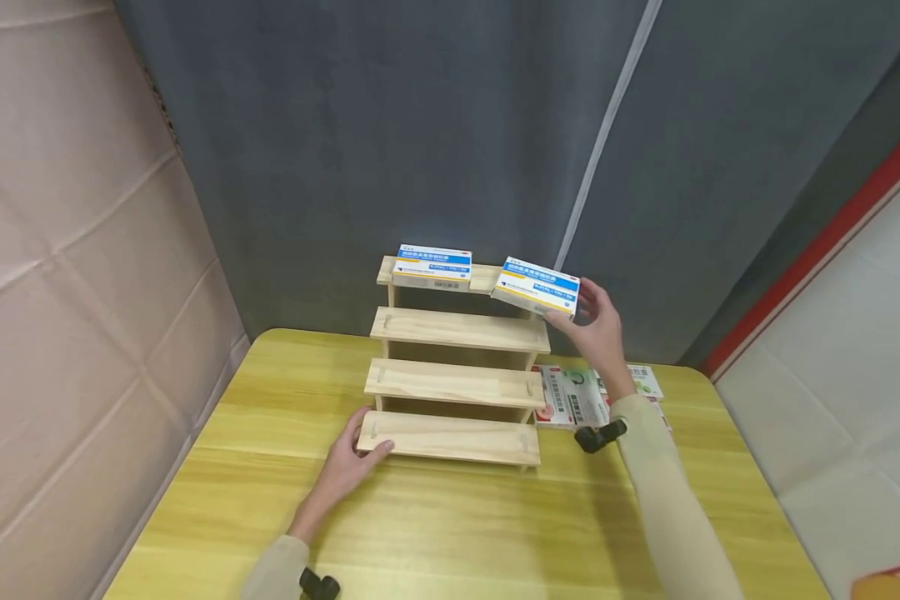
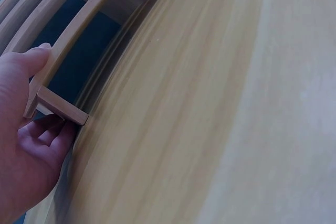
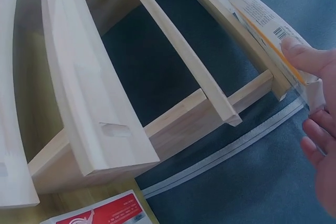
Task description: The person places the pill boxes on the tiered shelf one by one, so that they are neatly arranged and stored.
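Note:
A wooden step rack (image 1: 457, 381) with stacked tiers stands on the table. My left hand (image 1: 347, 458) holds the left end of its lowest tier, thumb on top and fingers round the side; the left wrist view shows the fingers by the end support (image 2: 63, 106). At the right end of the top tier, my right hand (image 1: 598, 327) pinches a blue, white and yellow medicine box (image 1: 537, 285) by its right end. That box is slightly askew; whether its underside touches the board I cannot tell. A matching medicine box (image 1: 432, 267) lies flat on the top tier's left part.
Several other medicine boxes (image 1: 570, 396) lie on the table to the right of the rack, partly hidden by my right arm. Behind the rack hangs a dark grey curtain (image 1: 390, 125). A pale cloth wall (image 1: 82, 275) borders the yellow wooden table (image 1: 270, 408) on the left.

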Demonstrator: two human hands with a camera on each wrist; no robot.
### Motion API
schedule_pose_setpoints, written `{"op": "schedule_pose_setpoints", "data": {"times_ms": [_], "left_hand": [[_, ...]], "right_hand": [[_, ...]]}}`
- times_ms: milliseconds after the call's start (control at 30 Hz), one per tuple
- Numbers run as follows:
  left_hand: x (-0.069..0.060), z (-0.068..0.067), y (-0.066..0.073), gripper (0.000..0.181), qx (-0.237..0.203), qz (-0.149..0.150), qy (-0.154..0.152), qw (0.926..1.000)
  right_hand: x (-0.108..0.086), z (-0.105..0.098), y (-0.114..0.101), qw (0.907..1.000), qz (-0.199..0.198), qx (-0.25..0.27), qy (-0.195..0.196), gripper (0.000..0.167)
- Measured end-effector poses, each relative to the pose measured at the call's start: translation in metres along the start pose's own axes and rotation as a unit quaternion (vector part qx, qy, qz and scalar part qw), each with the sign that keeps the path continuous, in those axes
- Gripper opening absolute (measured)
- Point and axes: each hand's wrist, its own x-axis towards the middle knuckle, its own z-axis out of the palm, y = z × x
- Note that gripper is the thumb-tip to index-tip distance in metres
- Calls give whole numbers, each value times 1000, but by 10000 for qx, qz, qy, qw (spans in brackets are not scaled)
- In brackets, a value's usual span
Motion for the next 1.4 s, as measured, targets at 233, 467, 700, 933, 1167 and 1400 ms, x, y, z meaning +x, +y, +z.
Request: {"op": "schedule_pose_setpoints", "data": {"times_ms": [233,467,700,933,1167,1400], "left_hand": [[-2,-1,1,88,60,-39,17,10000],[-3,1,2,88,-20,-34,13,10000],[-3,3,3,89,-91,-40,-6,10000],[-3,4,4,89,-98,-56,-11,9999],[-4,5,4,87,-152,-36,4,9999],[-3,5,4,87,-122,-70,-16,9999]], "right_hand": [[9,4,-2,9994,-10,200,-266,85],[18,8,-4,9983,-20,329,-475,83],[25,10,-7,9972,140,244,-687,84],[29,10,-7,9955,149,325,-872,82],[32,12,-8,9944,78,421,-961,81],[34,15,-9,9938,162,414,-1018,82]]}}
